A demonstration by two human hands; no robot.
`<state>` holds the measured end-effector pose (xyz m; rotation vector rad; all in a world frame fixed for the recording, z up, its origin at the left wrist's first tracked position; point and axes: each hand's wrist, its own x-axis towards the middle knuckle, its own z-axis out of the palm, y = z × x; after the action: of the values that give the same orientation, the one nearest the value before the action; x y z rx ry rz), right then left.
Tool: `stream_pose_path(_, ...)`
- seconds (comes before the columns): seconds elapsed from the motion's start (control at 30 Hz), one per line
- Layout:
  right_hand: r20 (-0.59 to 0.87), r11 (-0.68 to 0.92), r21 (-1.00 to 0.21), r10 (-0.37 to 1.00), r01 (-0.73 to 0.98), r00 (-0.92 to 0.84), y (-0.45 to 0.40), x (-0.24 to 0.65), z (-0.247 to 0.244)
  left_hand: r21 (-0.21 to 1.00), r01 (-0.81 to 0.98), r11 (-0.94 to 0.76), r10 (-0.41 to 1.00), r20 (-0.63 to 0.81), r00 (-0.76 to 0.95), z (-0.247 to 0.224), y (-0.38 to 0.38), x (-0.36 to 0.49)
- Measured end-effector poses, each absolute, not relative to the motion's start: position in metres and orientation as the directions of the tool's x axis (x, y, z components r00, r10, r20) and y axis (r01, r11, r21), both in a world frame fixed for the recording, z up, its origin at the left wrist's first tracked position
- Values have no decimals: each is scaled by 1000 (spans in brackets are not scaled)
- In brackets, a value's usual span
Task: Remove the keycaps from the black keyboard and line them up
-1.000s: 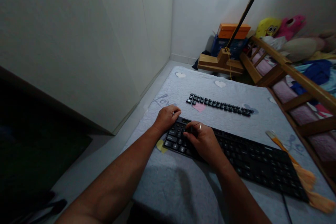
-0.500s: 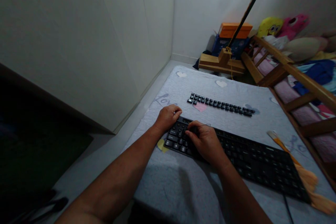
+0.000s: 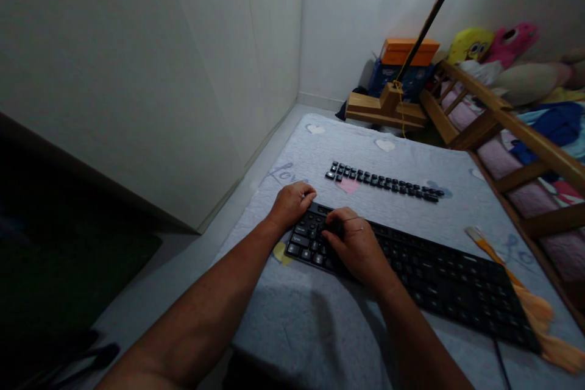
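A black keyboard (image 3: 439,277) lies at a slant on the cloth, its cable running off the near side. At its far left corner, my left hand (image 3: 292,204) is closed, with the fingers curled against the edge. My right hand (image 3: 354,241) bends over the left part of the keys, thumb and fingers pinched together. A thin wire tool (image 3: 359,228) shows against that hand; its working end is hidden under the fingers. Some places in the keyboard's upper left rows look bare of caps. Beyond it, loose black keycaps (image 3: 384,181) lie in two rows.
An orange-handled brush (image 3: 484,247) and an orange cloth (image 3: 543,317) lie by the keyboard's right end. A wooden bed rail (image 3: 516,119) borders the right side; a pale cabinet (image 3: 183,85) stands left. Behind are a wooden stand (image 3: 386,108) with a dark pole and stacked boxes (image 3: 409,52).
My right hand has shifted very slightly, and the wire tool now lies closer against its back. My left hand, the keyboard and the keycap rows stay put.
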<state>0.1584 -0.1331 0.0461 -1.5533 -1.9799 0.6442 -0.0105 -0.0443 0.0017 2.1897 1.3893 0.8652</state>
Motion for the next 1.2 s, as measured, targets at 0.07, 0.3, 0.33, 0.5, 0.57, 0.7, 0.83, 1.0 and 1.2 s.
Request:
stream_pose_path(0.07,108,201,-658,979,726,-173,-133,157,42,628,655,-420,907,283,311,2,-44,-10)
stream_pose_path(0.3,93,152,-675,988,722,-121,-135,154,42,634,659,-404,914,264,307,5,-46,-9)
stream_pose_path(0.33,84,141,-674,990,725,-114,-135,155,43,633,659,-406,914,265,308,6,-46,-9)
stream_pose_path(0.5,45,111,-688,993,717,-111,-128,157,48,625,668,-403,915,261,308,7,-46,-9)
stream_pose_path(0.57,30,108,-714,992,692,-124,-124,159,49,624,670,-402,916,259,307,7,-46,-9)
stream_pose_path(0.7,2,101,-739,989,666,-148,-117,163,51,627,666,-405,914,262,309,5,-46,-10)
stream_pose_path(0.83,-5,115,-739,984,664,-175,-111,166,51,624,665,-411,912,266,314,3,-45,-10)
stream_pose_path(1.0,-61,92,-746,977,660,-206,-102,169,50,622,661,-421,907,276,318,4,-45,-10)
stream_pose_path(1.2,-135,31,-794,965,607,-226,-92,173,50,630,655,-417,908,268,321,3,-45,-10)
